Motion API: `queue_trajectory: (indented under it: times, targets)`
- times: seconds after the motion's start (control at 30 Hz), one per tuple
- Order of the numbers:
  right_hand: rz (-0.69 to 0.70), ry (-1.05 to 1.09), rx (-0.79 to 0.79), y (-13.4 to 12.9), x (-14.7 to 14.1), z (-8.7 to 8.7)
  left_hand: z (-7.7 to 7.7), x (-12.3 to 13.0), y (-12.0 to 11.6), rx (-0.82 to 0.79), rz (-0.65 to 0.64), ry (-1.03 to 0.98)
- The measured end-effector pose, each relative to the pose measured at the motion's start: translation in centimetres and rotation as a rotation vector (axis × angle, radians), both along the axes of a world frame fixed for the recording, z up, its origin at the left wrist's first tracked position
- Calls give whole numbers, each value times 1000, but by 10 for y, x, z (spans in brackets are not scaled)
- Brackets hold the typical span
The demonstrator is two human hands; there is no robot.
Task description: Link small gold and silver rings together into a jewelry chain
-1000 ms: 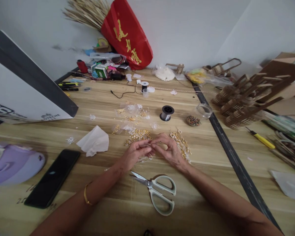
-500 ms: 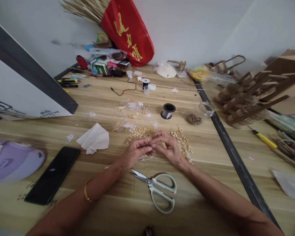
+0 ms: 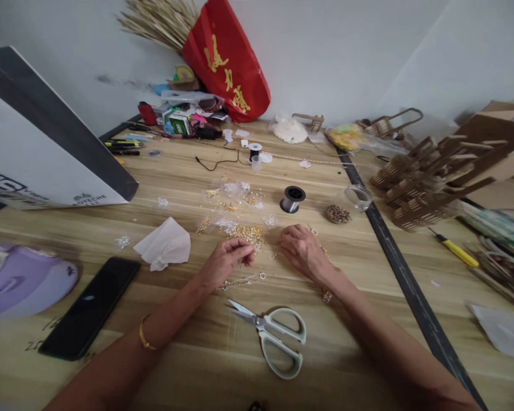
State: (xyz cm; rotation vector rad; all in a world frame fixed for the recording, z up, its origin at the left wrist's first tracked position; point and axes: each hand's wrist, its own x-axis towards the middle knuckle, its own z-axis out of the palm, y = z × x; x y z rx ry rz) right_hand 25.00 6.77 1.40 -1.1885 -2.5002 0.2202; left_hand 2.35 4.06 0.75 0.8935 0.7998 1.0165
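My left hand [image 3: 228,258] is closed in a pinch beside a pile of small gold and silver beads [image 3: 251,234]; whatever is between its fingertips is too small to make out. To the right, my right hand [image 3: 302,251] points down at the tabletop with its fingers bent together, their tips hidden. A tiny ring [image 3: 272,257] lies between the hands. Below my left hand rests a thin silver chain [image 3: 242,281] with a ring at its end. Gold beaded chains [image 3: 326,295] lie partly under my right wrist. Scissors [image 3: 260,322] lie partly spread nearer to me.
A wire spool [image 3: 292,200] stands behind the beads, with a clear jar [image 3: 358,197] and a heap of dark beads [image 3: 338,214] to its right. On the left are a white tissue [image 3: 165,242], a phone [image 3: 89,308] and a large box [image 3: 55,137]. Small woven baskets [image 3: 415,188] stand right.
My hands were together over the beads and have parted. The right one moved right and down to the table, the left slightly left. The silver chain below them shows more fully.
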Motion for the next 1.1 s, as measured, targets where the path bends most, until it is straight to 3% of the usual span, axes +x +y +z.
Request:
queue_trajectory:
  times: [0.2, 0.7, 1.1]
  targets:
    - [33, -233, -10, -8, -7, 3, 3, -3, 4, -11, 34, -24]
    - [99, -346, 89, -4, -1, -19, 3, -11, 12, -13, 116, -127]
    - [71, -372, 45, -8, -2, -5, 1, -15, 17, 3, 173, -150]
